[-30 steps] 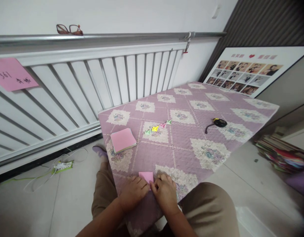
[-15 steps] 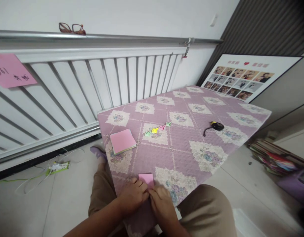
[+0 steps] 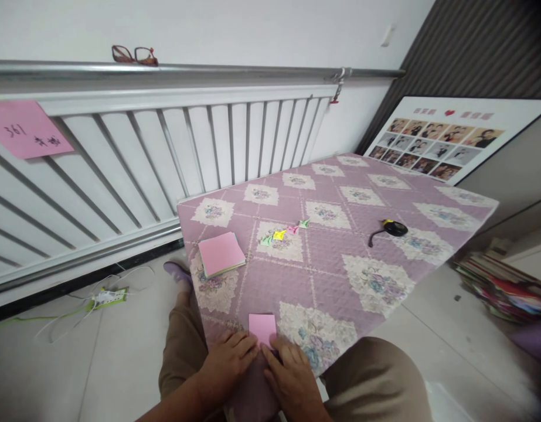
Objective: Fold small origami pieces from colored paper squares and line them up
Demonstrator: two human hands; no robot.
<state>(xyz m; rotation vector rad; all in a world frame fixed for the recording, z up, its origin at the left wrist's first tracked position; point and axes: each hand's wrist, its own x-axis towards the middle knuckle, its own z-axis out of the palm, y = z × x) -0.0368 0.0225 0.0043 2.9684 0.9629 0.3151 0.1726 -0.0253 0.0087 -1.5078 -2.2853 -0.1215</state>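
A small folded square of pink paper (image 3: 262, 328) lies on the tablecloth close to the table's near edge. My left hand (image 3: 231, 358) rests at its lower left corner, the fingers close together and closed on that edge. At the lower right corner, my right hand (image 3: 292, 369) has its thumb and fingertips closed on the paper. The lower edge is partly covered by both hands. Up and to the left lies a stack of larger paper squares (image 3: 221, 253), pink on top. Beyond it, several small folded paper pieces (image 3: 279, 234) in green, yellow and pink form a slanting row.
A flowered purple cloth (image 3: 327, 281) covers the table. A black and yellow object with a strap (image 3: 394, 227) lies on the right side. Behind stands a white radiator (image 3: 217, 146) with glasses (image 3: 135, 55) on its pipe. A photo board (image 3: 441, 138) leans at the back right.
My fingers have spread a little apart along the paper's lower edge, showing more of the pink square. My right hand has shifted slightly right. The whole view has moved slightly.
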